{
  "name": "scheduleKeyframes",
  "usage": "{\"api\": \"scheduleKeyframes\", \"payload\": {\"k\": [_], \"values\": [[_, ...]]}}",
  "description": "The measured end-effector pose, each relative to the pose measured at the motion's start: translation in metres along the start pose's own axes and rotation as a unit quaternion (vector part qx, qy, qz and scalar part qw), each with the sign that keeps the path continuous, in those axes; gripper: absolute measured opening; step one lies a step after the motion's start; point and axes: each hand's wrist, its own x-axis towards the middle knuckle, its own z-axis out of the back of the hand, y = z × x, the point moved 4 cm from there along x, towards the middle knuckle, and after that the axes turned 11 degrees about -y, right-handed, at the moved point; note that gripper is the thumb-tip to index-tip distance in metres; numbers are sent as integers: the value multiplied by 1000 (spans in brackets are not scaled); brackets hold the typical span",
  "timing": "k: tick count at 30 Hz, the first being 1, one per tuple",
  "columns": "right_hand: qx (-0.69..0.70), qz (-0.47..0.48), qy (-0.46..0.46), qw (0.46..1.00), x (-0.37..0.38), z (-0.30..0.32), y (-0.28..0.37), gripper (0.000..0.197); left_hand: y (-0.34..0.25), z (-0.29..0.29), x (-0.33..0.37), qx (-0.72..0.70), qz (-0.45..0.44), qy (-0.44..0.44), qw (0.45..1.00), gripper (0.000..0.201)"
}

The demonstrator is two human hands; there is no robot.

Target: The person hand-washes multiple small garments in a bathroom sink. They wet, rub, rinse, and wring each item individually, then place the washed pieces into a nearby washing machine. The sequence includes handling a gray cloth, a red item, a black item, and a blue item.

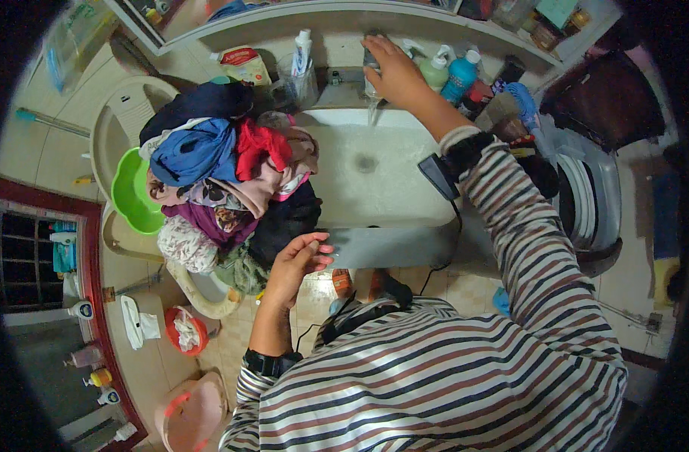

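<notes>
The right arm stretches forward across the sink's right side, its hand (406,77) over the faucet (371,89) at the back of the white sink (393,169), from which water runs down; whether those fingers grip or merely touch it, I cannot tell. The left forearm rises bent, its empty hand (299,264) turned inward with fingers loosely parted beside the sink's front edge, near the piled clothes (209,154).

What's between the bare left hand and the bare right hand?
The white rectangular sink basin with grey front lies between bare left hand and bare right hand; a thin water stream falls into it. Shown in the head view.
</notes>
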Motion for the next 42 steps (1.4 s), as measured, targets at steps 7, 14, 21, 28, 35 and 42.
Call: {"api": "scheduleKeyframes", "payload": {"k": [7, 14, 21, 28, 35, 42], "values": [[13, 25, -78, 997, -39, 27, 28, 59, 1, 8, 0, -12, 13, -9, 1000, 25], [15, 46, 600, 798, -173, -39, 33, 37, -2, 6, -1, -7, 4, -3, 1000, 25], [10, -148, 510, 847, -205, -129, -43, 26, 1, 7, 1, 2, 19, -25, 1000, 27], [-32, -367, 402, 838, -219, -202, -75, 27, 11, 7, 0, 0, 37, -55, 998, 27], [-119, -237, 318, 910, -216, -213, -62, 16, 13, 12, 1, -6, 49, -55, 997, 28], [-63, -202, 264, 941, -191, -178, -43, 17, 13, 13, 2, 2, 36, -45, 998, 29]]}}
